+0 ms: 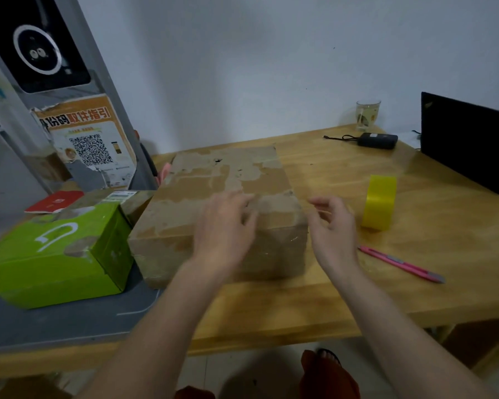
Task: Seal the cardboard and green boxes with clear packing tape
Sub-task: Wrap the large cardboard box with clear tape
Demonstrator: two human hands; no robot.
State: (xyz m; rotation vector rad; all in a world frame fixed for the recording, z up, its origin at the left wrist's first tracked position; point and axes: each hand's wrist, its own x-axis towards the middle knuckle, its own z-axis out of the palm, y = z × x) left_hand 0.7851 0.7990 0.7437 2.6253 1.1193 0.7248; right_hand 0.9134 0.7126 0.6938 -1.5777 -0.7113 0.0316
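Both hands are over the cardboard box (222, 203) on the table (415, 254). Left hand (224, 228) lies spread on top, maybe to keep the flaps down. Right hand (333, 226) floats by the box's right edge, fingers loosely bent, holding nothing I can see (it is blurry). Tape roll (379, 203) stands near on the right. Green box (61, 251) waits left, its corner cut off.

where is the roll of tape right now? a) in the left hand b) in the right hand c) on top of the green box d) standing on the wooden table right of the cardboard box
d: the yellowish roll of clear packing tape stands on edge on the wooden table, right of the worn brown cardboard box, untouched by either hand.
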